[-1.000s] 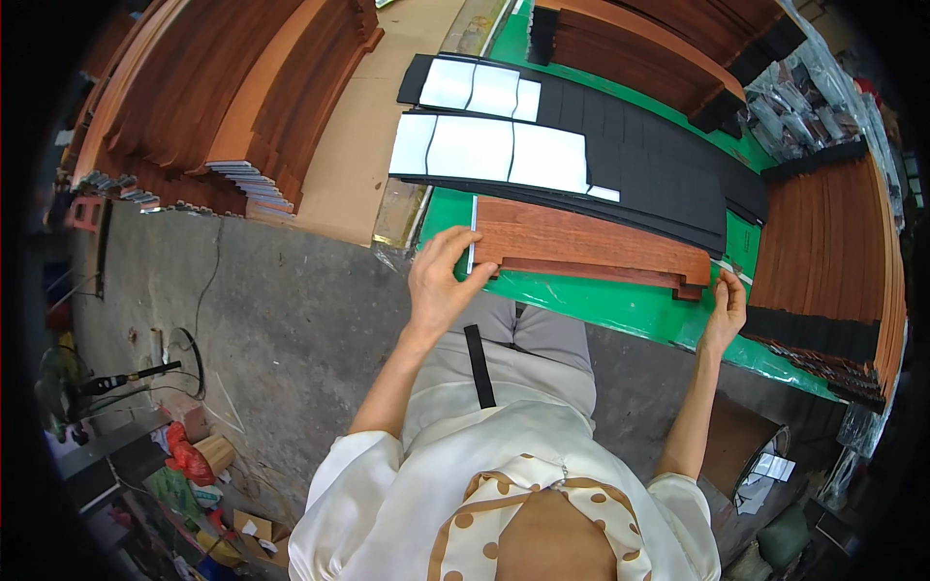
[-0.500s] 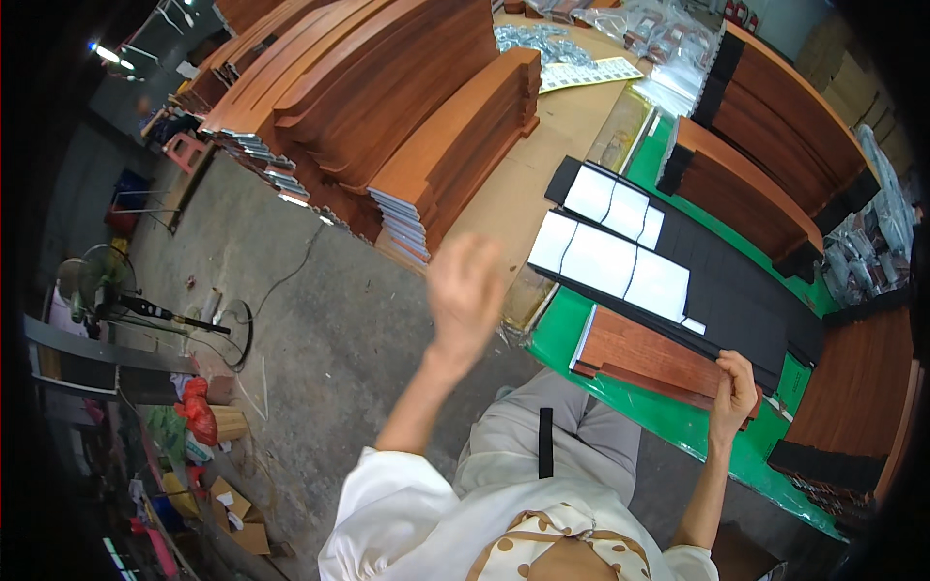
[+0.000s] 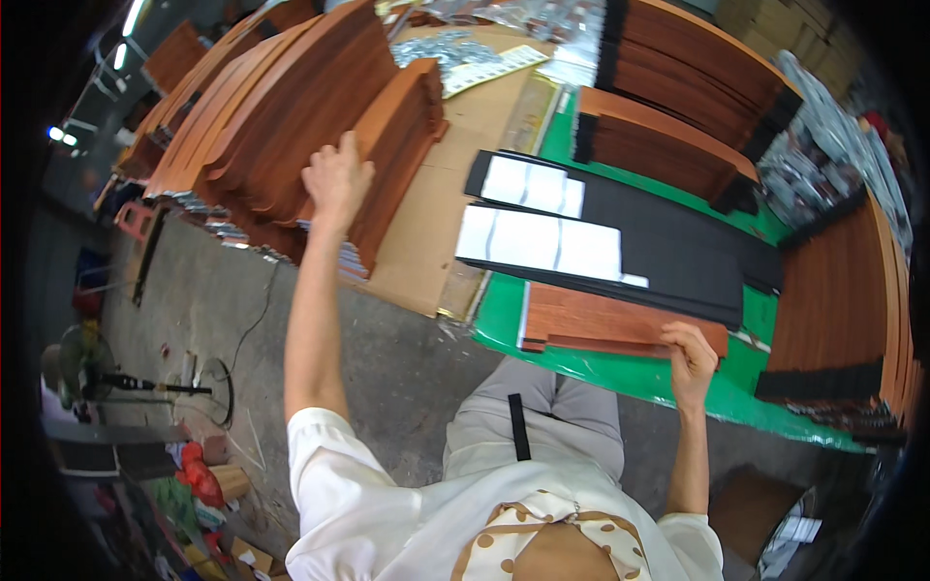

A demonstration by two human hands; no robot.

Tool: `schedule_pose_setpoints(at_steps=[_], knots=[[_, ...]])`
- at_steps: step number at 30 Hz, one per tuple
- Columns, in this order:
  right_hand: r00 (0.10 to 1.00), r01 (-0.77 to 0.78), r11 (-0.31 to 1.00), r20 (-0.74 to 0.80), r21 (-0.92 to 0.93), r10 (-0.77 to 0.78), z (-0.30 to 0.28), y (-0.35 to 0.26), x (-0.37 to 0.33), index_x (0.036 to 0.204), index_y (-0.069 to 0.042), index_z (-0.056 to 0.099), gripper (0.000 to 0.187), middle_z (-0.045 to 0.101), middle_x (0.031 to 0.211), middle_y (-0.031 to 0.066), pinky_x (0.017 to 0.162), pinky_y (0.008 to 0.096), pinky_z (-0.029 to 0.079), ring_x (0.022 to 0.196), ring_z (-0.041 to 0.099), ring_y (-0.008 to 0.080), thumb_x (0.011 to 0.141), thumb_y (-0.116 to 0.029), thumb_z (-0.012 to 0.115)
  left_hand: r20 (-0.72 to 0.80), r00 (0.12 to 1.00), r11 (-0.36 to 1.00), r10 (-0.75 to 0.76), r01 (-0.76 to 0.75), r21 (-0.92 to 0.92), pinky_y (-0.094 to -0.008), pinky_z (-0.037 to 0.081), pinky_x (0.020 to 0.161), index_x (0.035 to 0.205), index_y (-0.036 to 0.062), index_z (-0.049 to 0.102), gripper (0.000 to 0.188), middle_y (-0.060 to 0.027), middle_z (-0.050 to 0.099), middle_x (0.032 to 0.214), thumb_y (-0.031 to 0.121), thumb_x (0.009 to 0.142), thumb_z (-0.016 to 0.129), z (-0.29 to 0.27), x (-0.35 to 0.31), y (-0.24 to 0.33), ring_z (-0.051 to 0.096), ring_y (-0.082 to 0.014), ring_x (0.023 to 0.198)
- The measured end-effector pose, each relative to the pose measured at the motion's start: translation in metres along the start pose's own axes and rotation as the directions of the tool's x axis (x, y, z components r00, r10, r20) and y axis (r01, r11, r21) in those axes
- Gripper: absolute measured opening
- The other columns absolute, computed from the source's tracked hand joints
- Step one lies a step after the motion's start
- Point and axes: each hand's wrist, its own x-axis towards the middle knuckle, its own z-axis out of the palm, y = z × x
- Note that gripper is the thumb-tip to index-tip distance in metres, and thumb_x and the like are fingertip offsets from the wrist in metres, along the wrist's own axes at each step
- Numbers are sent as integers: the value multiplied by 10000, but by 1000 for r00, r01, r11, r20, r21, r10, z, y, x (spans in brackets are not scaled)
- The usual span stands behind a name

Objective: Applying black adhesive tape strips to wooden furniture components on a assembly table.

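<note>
A reddish-brown wooden board [image 3: 610, 320] with a pale left end lies along the near edge of the green-covered table. My right hand [image 3: 691, 356] grips its right end, fingers curled over the top and thumb by the near side. At the left, my left hand [image 3: 337, 184] is over the near end of a short stack of brown boards [image 3: 399, 145], its fingers partly spread; whether they touch the top board is hard to see. Beside it rises a taller stack of curved brown boards [image 3: 291, 126]. Behind the single board lie black panels [image 3: 678, 242] with white sheets [image 3: 538, 240].
More dark-ended brown boards stand in stacks at the back right [image 3: 678, 87] and far right [image 3: 833, 300]. Brown cardboard [image 3: 417, 232] covers the left table. Clear plastic bags [image 3: 814, 126] lie behind. A standing fan [image 3: 87, 373] is on the floor at the left.
My left hand has moved left and away from me, from above the floor gap to the short board stack. My right hand stays on the single board. The whole view has shifted.
</note>
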Motion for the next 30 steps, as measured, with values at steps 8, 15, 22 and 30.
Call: schedule_pose_setpoints(at_steps=[8,15,22,30], knots=[[998,-49,998,-22,48,50,-10,-3,-23,819,23,658,164,669,905,121,721,292,506,847,658,228,745,132,561,219,974,998,57,-59,4,-533,483,808,1353,141,413,643,-234,569,1105,450,832,628,-4,15,-3,542,-417,1046],[998,-56,993,-10,104,57,-19,-5,-42,829,18,652,169,670,900,107,701,291,511,836,657,217,755,129,548,132,987,996,-90,91,-1,-512,460,880,1345,186,446,653,-186,593,1179,419,780,676,0,3,-4,544,-406,1091],[999,-32,995,-23,95,34,-19,-4,-41,844,8,658,169,669,909,109,709,303,512,848,653,232,751,119,572,-40,998,967,41,-50,-250,-396,439,926,1265,104,551,546,-164,590,1196,324,786,695,-33,-22,42,560,-309,1092],[924,320,846,-57,-427,-379,-7,-30,10,1001,-101,655,294,650,1028,56,945,496,422,1004,601,228,720,-32,705,270,511,371,816,-104,-923,-373,431,936,1169,-30,579,504,-173,600,1127,250,774,719,-71,-124,175,540,-295,1107]])
